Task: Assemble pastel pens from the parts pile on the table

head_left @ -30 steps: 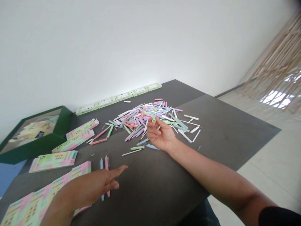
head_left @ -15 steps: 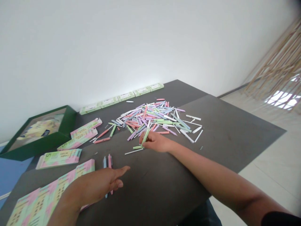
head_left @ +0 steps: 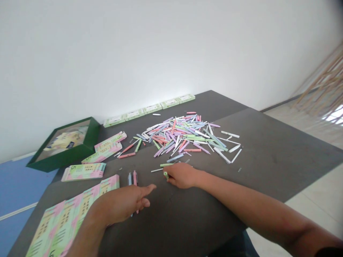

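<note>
My right hand (head_left: 182, 175) is low over the dark table with its fingers closed round a light green pen barrel (head_left: 166, 175), one end of which faces me. Just beyond those fingers lie another green pen piece (head_left: 166, 165) and a thin white refill (head_left: 157, 170). My left hand (head_left: 125, 201) is open, fingers stretched to the right and holding nothing visible. Under and behind it are a blue pen (head_left: 130, 179) and a pink pen (head_left: 135, 177), side by side and partly hidden. A large heap of pastel pen parts (head_left: 179, 135) spreads beyond both hands.
Flat printed pen boxes (head_left: 64, 217) lie at the near left, with more loose cartons (head_left: 85, 171) behind them. A green box (head_left: 64, 155) holding plastic-wrapped contents stands at the far left. Several pale green boxes (head_left: 134, 114) line the wall.
My right hand has come down and nearer, and the green barrel has tipped so its end faces me. My left hand keeps its pose. The whole view has shifted, moving the scene rightward.
</note>
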Demonstrator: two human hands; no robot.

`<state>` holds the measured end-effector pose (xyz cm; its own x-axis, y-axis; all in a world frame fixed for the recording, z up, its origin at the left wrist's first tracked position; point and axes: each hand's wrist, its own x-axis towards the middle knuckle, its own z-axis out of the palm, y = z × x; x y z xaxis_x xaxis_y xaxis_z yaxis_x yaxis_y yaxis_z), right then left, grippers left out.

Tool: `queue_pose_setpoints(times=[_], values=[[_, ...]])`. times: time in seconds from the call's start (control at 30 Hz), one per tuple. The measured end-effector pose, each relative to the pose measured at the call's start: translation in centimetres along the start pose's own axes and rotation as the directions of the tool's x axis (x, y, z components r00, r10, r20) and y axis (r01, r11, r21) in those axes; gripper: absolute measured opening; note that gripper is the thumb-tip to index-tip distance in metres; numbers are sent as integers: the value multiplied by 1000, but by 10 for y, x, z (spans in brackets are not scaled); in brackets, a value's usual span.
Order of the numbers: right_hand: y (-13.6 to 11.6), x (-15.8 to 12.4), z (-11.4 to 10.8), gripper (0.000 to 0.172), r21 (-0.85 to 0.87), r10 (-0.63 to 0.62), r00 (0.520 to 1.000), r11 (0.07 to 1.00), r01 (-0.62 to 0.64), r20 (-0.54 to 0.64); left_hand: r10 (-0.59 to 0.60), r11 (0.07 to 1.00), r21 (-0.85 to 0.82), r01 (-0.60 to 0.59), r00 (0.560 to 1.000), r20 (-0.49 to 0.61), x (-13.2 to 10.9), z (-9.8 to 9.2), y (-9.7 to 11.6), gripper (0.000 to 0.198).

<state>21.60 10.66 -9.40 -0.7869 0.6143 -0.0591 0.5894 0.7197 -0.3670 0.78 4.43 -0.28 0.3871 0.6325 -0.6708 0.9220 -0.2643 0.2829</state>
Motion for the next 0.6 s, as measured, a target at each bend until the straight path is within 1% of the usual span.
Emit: queue_pose_setpoints(times=[0.17,0.3,0.37,0.47,0.6], values=[[-2,-2,-2,18,9,-45,997,999,45,-69,4,1000,6,-3,1000,-27,-1,0,2,51],[-4,-4,-6,18,1,-75,990,997,75,-117,-13,1000,-8,13,1000,-7,-2,-1,6,53],[-5,-5,-8,19,-12,-69,990,998,68,-121,-18,1000,-8,18,1000,-4,-3,-2,8,53],[-8,-5,-9,20,-21,-67,992,998,65,-107,-28,1000,6,28,999,-27,-2,-2,9,53],[-11,-4,-5,22,-54,-58,991,997,51,-120,-39,999,9,39,998,-46,0,-1,3,54]])
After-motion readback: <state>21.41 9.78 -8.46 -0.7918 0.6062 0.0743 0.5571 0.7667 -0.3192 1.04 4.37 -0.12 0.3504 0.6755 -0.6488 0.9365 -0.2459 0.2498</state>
